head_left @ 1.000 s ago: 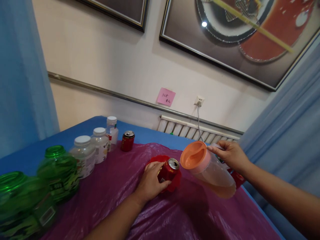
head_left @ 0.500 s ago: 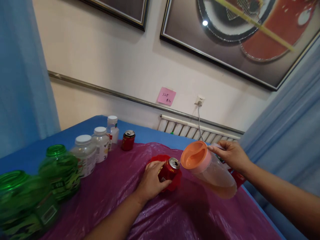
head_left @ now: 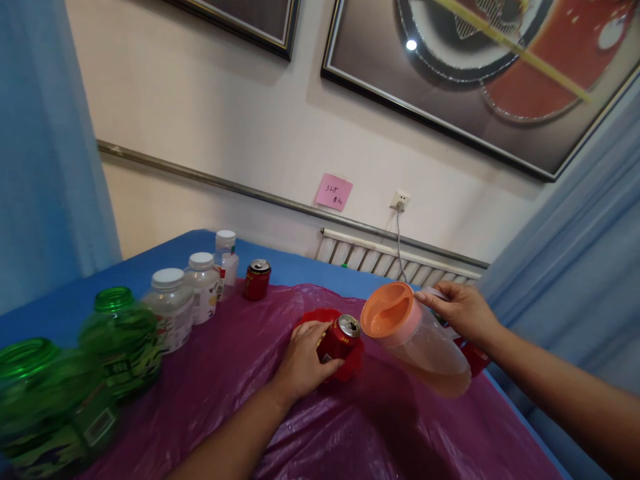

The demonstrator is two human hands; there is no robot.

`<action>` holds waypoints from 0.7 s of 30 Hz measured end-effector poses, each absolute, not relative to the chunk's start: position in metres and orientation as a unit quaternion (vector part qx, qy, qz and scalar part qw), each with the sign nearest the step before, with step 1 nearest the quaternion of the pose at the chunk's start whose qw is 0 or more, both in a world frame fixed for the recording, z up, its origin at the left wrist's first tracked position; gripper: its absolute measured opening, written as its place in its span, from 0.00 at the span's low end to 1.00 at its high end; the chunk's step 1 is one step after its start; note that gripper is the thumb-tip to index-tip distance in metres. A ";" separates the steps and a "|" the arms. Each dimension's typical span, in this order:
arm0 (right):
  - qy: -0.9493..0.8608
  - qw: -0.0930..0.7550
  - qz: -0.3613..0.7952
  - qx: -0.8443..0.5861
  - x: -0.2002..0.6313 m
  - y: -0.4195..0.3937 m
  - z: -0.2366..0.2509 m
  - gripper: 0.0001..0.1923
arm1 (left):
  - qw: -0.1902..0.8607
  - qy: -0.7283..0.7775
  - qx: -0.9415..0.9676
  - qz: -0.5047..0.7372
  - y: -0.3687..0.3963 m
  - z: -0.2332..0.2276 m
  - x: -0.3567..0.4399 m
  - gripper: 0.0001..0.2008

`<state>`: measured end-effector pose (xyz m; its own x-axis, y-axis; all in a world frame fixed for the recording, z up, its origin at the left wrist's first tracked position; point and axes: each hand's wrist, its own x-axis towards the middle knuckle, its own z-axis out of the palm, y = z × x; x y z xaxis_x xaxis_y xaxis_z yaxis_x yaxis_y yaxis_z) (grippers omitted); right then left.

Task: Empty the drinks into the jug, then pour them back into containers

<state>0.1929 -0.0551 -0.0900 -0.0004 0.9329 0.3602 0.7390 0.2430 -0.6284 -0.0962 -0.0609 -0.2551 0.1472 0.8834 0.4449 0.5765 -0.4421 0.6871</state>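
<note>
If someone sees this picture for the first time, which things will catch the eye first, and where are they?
Near the middle, the right hand tips a clear pitcher with an orange lid toward a red can, which the left hand grips over a red dish on the purple plastic sheet. At the left edge stand big green jars. A large framed picture hangs above on the wall.

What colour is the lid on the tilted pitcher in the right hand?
Orange: the pitcher lid is a flat peach-orange disc, seen clearly in the head view.
</note>
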 end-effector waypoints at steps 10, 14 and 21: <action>-0.678 0.372 0.147 -0.617 0.192 -0.055 -0.095 0.32 | 0.184 0.501 0.731 0.425 -0.059 -0.258 -0.095 0.33; -0.678 0.381 0.149 -0.610 0.189 -0.055 -0.091 0.32 | 0.179 0.502 0.733 0.424 -0.058 -0.259 -0.096 0.33; -0.685 0.359 0.147 -0.617 0.191 -0.053 -0.092 0.31 | 0.185 0.502 0.735 0.417 -0.060 -0.257 -0.096 0.33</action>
